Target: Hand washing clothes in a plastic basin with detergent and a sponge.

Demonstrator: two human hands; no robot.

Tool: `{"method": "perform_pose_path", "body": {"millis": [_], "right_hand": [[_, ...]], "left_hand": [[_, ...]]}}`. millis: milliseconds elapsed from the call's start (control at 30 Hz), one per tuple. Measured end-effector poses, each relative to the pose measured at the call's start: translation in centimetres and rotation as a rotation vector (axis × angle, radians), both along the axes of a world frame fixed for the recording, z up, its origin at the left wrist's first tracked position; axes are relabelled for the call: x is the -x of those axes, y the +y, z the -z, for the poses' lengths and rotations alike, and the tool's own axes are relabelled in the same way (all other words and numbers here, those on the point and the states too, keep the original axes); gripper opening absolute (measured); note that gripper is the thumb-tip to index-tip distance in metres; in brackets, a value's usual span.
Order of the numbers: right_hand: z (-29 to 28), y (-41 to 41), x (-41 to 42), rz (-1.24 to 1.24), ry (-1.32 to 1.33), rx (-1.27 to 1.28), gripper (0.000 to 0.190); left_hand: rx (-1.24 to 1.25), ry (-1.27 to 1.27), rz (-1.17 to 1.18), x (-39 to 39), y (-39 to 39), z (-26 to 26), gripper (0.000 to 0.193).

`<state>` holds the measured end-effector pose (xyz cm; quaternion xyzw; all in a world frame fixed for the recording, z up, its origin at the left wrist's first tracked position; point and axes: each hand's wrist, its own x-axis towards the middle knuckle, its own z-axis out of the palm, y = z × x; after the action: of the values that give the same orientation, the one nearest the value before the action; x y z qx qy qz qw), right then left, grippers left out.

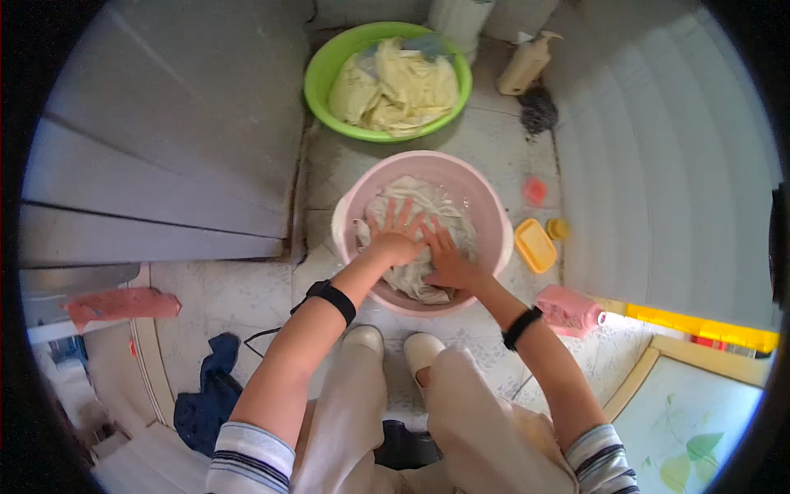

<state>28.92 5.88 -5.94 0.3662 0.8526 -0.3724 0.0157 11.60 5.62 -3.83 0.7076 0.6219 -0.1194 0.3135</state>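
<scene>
A pink plastic basin [426,162] with pale handles stands on the tiled floor before me. In it lies a crumpled whitish cloth [410,281] in water. My left hand [396,238] rests on the cloth with spread fingers, left of the basin's middle. Just right of it, my right hand [447,259] presses palm down on the same cloth, its fingers apart. The two hands nearly touch at thumb and fingertips, and neither grips anything. Beyond the pink basin sits a green plastic basin [318,105] holding a pale yellow cloth [407,86].
On the right are a pump bottle [524,65], a dark tangled clump [538,111], a red object [534,191], a yellow soap box [536,246] and a pink bottle [565,310]. Grey panels [185,123] rise on the left. Dark blue cloth [207,401] lies lower left.
</scene>
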Motion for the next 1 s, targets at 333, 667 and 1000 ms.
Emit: {"method": "perform_pose_path", "body": {"millis": [333, 667, 1000], "right_hand": [[-8.0, -3.1, -6.0, 0.361, 0.336, -0.091, 0.052], [-2.5, -20.3, -32.3, 1.671, 0.23, -0.21, 0.034], [-2.3, -14.4, -27.6, 1.264, 0.351, -0.089, 0.021]], "left_hand": [[-0.012, -0.039, -0.045, 0.4, 0.0, 1.8, 0.058], [-0.081, -0.084, -0.077, -0.1, -0.1, 1.5, 0.058], [-0.171, -0.121, -0.105, 0.8, -1.1, 1.8, 0.057]]}}
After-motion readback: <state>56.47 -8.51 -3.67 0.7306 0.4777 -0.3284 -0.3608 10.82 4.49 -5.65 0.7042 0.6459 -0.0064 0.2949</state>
